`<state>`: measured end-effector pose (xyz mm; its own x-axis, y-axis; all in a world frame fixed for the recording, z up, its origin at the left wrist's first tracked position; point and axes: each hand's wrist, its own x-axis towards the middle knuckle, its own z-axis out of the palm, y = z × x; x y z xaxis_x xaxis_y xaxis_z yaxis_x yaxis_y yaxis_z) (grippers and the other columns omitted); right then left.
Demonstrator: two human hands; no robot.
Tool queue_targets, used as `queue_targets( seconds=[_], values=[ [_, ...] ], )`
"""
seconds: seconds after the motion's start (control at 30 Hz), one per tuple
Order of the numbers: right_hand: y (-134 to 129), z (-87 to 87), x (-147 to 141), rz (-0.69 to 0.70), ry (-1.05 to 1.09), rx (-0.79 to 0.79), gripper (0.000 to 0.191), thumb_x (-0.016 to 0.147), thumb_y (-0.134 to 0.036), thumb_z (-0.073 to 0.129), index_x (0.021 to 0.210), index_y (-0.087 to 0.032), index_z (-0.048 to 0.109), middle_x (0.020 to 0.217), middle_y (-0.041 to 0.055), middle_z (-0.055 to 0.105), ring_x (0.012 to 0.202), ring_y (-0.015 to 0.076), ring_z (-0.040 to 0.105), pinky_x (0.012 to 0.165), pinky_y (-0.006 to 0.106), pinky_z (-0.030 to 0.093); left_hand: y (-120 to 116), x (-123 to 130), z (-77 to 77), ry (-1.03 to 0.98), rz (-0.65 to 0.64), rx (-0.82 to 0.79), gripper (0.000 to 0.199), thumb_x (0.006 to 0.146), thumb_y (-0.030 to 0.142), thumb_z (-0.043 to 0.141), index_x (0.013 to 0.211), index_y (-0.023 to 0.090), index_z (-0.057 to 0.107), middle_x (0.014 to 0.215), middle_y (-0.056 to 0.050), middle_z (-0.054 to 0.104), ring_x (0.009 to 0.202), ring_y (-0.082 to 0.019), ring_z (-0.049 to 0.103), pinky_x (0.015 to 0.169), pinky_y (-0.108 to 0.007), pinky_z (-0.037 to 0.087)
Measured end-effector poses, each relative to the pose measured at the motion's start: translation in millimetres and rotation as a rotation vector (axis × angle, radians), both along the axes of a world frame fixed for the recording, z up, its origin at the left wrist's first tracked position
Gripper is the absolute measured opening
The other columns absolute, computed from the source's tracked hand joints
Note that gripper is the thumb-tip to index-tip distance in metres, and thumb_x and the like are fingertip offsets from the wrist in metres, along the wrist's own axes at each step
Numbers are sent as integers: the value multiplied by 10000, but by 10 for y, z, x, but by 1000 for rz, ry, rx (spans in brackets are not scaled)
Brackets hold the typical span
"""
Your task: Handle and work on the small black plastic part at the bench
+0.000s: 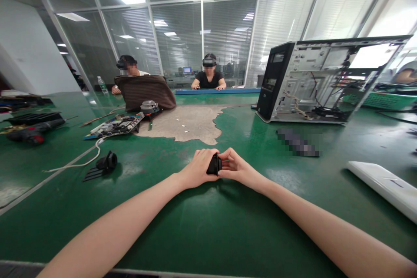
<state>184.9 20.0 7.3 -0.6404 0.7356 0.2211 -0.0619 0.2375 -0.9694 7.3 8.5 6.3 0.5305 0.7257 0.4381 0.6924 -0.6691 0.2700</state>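
A small black part (pixel 214 165) is held between my two hands, just above the green table (pixel 195 230) near its middle. My left hand (pixel 198 168) wraps round its left side, with the fingers over the top and the thumb below. On the right side, my right hand (pixel 235 166) grips the same part with bent fingers and thumb. The fingers cover much of it, so its full shape is hidden. Farther left on the table lies another black part (pixel 107 163) with a round end and flat prongs.
An open computer case (pixel 280 82) stands at the back right, a white panel (pixel 384 182) lies at the right. Left are a circuit board (pixel 114 127), a cable (pixel 94 156) and a power drill (pixel 35 132). Two people sit across, behind a brown cloth-like cover (pixel 143 91) and a blue bar (pixel 224 91).
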Motion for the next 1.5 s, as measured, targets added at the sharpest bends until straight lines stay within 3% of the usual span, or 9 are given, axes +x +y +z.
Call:
queue_targets(
  seconds=[0.17,0.3,0.6,0.77,0.93,1.2,1.37,1.5],
  values=[
    [-17,11,-26,-75,-2,26,254,718,-333,601,860,-208,432,864,-8,517,795,129,551,728,297,450,-5,9,5,-21,0,1,567,683,386,616,1132,204,321,1029,-63,507,942,-234,468,818,-365,326],
    [-3,-21,-32,-99,-28,12,310,719,-338,600,949,-221,428,919,10,521,835,143,548,750,317,455,-6,9,12,-23,-4,-6,560,681,385,620,1127,209,330,1035,-60,510,946,-232,469,818,-363,326],
    [21,-24,3,33,6,0,373,646,-261,686,874,-216,393,873,-15,525,835,129,550,769,307,440,-8,3,9,-3,4,-4,555,674,350,626,1124,196,339,1033,-68,509,941,-235,469,810,-365,332],
    [-9,13,-11,-40,0,16,271,707,-325,618,852,-203,424,872,-8,513,810,126,550,747,298,444,-8,6,4,-5,5,12,565,682,376,622,1128,191,329,1033,-68,503,941,-232,462,811,-361,332],
    [0,-5,-29,-83,-13,4,312,706,-330,616,925,-213,426,923,11,506,836,135,545,762,313,450,-14,10,21,-11,-1,-8,545,686,391,614,1117,202,340,1022,-61,510,933,-229,469,808,-360,331],
    [20,-29,11,18,1,5,378,649,-270,681,883,-220,387,870,-10,536,843,136,551,765,317,452,-2,1,5,-15,2,-17,572,662,346,636,1130,209,337,1038,-66,511,954,-240,470,818,-369,326],
    [-21,23,-8,-49,-11,25,249,729,-330,593,848,-210,411,848,-12,530,791,119,549,740,294,443,-2,5,0,-23,4,-1,565,676,377,622,1129,206,330,1033,-67,511,955,-239,470,820,-370,327],
    [-10,10,-22,-51,1,25,249,735,-339,584,879,-210,427,847,-8,524,777,122,547,718,289,442,-8,16,13,-20,5,-2,561,680,387,620,1125,205,331,1033,-66,511,952,-236,472,818,-368,329]
  ],
)
